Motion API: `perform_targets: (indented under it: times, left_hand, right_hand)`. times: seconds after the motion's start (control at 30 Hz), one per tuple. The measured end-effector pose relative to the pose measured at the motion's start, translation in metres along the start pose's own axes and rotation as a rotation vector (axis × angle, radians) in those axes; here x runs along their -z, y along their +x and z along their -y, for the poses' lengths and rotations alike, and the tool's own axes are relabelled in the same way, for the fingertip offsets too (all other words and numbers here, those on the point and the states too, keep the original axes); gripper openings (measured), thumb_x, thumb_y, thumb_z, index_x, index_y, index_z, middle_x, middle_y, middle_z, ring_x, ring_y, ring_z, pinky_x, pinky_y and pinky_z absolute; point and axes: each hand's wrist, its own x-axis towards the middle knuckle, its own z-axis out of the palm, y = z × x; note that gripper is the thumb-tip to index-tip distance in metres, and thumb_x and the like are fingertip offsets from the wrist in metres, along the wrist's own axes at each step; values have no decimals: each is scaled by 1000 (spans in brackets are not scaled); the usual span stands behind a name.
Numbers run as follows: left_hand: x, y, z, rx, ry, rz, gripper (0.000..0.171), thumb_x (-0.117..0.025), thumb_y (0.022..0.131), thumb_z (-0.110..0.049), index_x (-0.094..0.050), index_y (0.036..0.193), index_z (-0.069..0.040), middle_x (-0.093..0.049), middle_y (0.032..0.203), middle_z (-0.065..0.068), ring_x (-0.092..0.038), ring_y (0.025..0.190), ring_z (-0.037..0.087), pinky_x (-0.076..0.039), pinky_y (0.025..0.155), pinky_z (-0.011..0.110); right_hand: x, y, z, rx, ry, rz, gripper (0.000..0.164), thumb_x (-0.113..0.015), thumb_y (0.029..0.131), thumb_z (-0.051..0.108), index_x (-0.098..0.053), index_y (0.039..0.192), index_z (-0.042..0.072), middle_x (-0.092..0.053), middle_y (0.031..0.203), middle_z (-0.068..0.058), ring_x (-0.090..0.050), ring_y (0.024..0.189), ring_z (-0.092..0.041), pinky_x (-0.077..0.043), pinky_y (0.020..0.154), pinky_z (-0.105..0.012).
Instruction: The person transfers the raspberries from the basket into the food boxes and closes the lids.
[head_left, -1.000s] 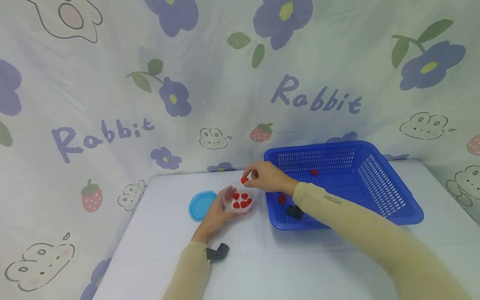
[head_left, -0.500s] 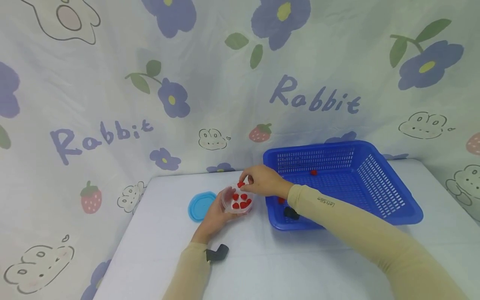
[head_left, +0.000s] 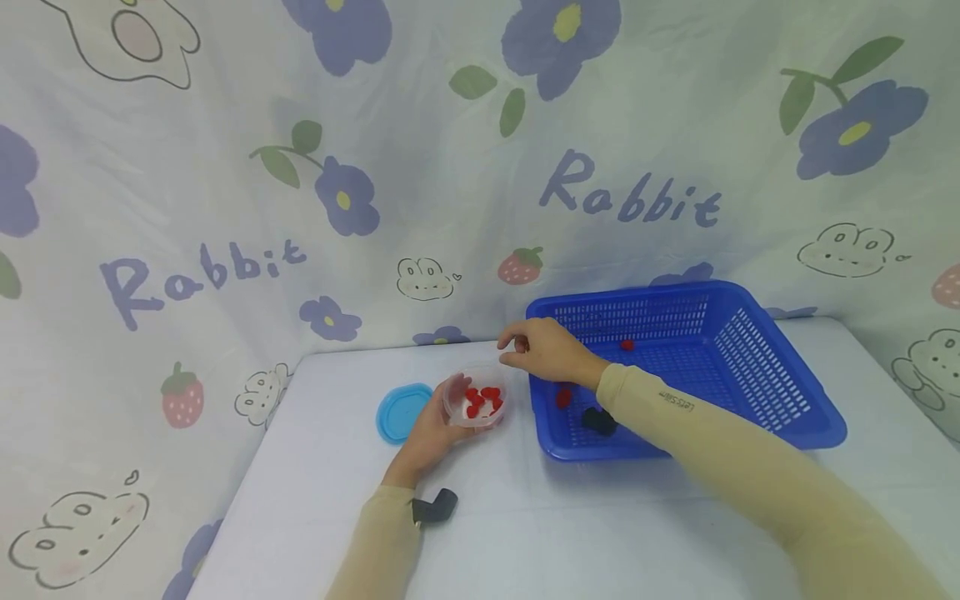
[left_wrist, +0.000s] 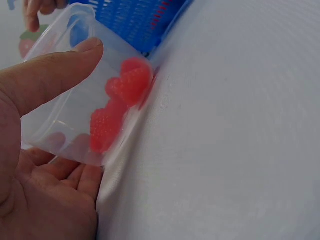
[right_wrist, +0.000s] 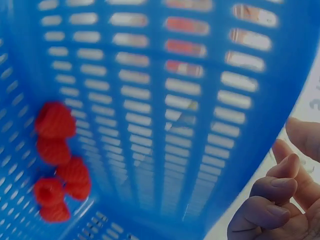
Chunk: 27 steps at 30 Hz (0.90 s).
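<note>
My left hand [head_left: 429,435] holds a clear plastic tub [left_wrist: 67,117], its thumb over the near side and its other fingers around the far side. Several red raspberries [left_wrist: 132,82] lie at the tub's bottom. My right hand [head_left: 551,348] hangs over the left rim of the blue basket [head_left: 806,442], beside the tub, its fingers loosely bent around nothing. In the right wrist view, more raspberries [right_wrist: 55,120] lie in a corner of the basket. A single raspberry [head_left: 627,344] sits near the basket's back wall.
A light blue lid [head_left: 402,414] lies on the white tablecloth [head_left: 555,533], left of the tub. A printed curtain [head_left: 450,183] hangs directly behind the table. Black wrist cameras show at both sleeves, the left wrist camera [head_left: 437,507] standing out sideways.
My right hand has lowered a raspberry into the tub, let it go and drawn back right toward the basket. The berries in the tub have shifted. My left hand stays in place.
</note>
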Motion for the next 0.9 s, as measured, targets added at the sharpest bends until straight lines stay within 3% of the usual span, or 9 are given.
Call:
perform_targets:
  times: [0.33,0.9]
  left_hand:
    - [0,-2,-3,40,-12,-5,89,-82,68,-34,-31,141,-31,-45,137,-12,-31,132,11,-33,104,50]
    - [-1,0,0,20,-3,-8,91,-82,65,-41,-31,141,-33,-43,138,-13,-30,132,10,-31,104,51]
  right_hand:
    - [22,-10,-23,1,22,-48,20,-67,85,28,-68,102,16,-49,66,1,-46,59,-15,-38,53,-27]
    - [50,-35,-72,-46,24,-67,27,-66,86,27,-67,106,8,-50,68,-2,-44,59,-17,-38,56,-31]
